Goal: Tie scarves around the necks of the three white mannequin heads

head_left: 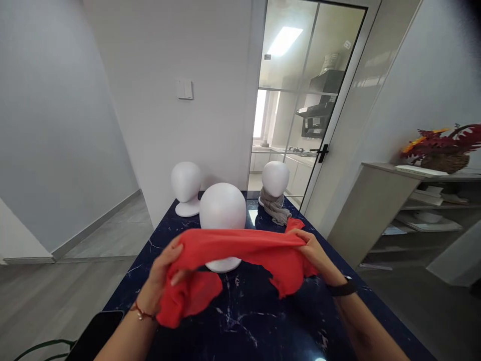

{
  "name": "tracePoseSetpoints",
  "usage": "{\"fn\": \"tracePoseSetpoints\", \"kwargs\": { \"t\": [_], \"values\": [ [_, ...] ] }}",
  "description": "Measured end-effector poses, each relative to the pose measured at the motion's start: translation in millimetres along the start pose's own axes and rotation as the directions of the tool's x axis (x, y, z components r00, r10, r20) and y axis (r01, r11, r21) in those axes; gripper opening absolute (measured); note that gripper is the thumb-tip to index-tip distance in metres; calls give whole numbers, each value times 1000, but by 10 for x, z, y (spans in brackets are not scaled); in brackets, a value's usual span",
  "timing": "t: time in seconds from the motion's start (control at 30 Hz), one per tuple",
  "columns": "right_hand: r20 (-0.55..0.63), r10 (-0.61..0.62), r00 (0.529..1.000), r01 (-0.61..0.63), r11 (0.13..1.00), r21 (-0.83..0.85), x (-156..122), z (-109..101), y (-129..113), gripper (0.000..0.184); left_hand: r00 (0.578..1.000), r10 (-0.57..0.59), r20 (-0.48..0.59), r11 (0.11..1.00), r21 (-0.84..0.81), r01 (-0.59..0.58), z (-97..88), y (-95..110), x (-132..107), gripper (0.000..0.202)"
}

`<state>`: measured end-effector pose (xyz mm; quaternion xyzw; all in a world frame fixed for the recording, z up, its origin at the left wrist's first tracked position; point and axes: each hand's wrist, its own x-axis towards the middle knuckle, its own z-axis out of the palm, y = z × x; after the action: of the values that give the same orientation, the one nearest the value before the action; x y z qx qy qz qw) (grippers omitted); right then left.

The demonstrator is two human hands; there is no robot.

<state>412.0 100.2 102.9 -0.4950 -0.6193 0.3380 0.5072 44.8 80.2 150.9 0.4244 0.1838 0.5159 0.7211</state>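
The left hand (162,268) and right hand (314,250) grip a red scarf (236,243), stretched above the tabletop (259,328) before the nearest white head (222,206); it looks light, soft, limp, best held near both ends.

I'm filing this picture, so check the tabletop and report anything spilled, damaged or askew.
Nothing stands out: no visible spill or damage. The white heads stand upright, the gray scarf wraps one's neck, and left hand and right hand hold the red cloth.
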Motion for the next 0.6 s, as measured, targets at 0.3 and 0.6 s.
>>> {"fn": "tracePoseSetpoints", "kwargs": {
  "t": [0.3,0.6],
  "values": [
    [670,215,711,-335,941,53,615,-633,-782,61,997,48,65,931,360,-68,-449,981,292,23],
    [-184,-99,978,162,917,365,2008,5,-921,25,971,213,-111,961,204,-187,-177,1083,1127,16]
  ]
}}
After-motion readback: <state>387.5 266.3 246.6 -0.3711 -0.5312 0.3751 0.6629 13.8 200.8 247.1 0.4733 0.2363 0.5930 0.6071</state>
